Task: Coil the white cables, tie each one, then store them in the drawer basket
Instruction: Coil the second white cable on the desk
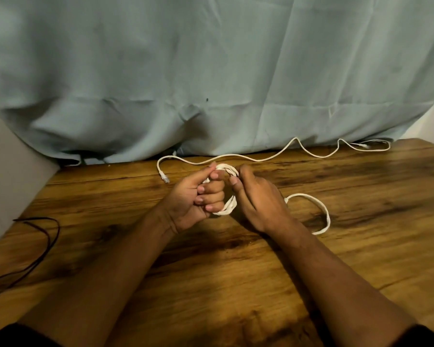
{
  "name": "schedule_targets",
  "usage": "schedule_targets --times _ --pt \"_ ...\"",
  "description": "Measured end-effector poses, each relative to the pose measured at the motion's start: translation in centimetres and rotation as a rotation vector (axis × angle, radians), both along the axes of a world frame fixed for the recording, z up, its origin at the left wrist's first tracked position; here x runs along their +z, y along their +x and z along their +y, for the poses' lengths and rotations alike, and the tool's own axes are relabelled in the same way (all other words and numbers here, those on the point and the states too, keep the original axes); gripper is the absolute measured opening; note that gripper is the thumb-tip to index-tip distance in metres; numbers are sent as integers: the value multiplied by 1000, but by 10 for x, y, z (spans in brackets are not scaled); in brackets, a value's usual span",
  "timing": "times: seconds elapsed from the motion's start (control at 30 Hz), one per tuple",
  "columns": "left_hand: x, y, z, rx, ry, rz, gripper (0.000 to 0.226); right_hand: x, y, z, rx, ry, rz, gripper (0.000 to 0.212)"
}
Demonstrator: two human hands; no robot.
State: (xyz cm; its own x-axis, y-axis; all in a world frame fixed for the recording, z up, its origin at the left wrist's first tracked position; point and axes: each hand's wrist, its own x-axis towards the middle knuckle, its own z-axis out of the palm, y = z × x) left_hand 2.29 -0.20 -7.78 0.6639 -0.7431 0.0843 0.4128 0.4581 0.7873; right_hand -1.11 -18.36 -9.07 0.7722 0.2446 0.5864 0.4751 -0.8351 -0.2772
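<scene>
Coiled white cable [229,207] is being gripped by left hand [198,200]. Its top is being pinched by right hand [259,204].

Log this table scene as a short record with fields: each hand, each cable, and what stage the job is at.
left hand: fingers curled round the coiled white cable
right hand: holds the same coil from the other side
loose tail: one loop on the table, right of the hands
second white cable: uncoiled, along the table's back edge
black cable: far left, untouched
stage: first cable in hand; a tie cannot be made out
</scene>
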Motion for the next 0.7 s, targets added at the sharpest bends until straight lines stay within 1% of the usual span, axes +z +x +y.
schedule_targets --times 0.07,0.1,0.23,0.3,0.37,0.43,0.53,0.6,0.63,0.7 --pt "5 6 6 59 -77 38 33 0 -1 -3 -31 -25 10 26" --pt "7 9 10 103 -116 59 34 0 1 -4 -73 -80 25 25" --pt "14 18 24 310 -209 97 38 -6 5 6 -280 -468 156 32" --pt "15 21 26 413 -236 154 38 -9 1 18 -257 -542 148 28" --pt "15 24 30 527 -255 214 38 -11 -4 32 -195 -566 123 29" --pt "14 27 33 596 -268 233 39 -11 -7 42 -119 -579 96 30" --pt "12 30 32 597 -249 194 42 -8 -12 49 45 -568 88 24" --pt "7 32 30 567 -199 164 50 -4 -17 55 131 -540 108 20" --pt "5 32 30 548 -156 148 54 -2 -20 57 160 -526 116 18" --pt "1 32 29 508 -30 107 52 1 -23 58 196 -502 86 15"
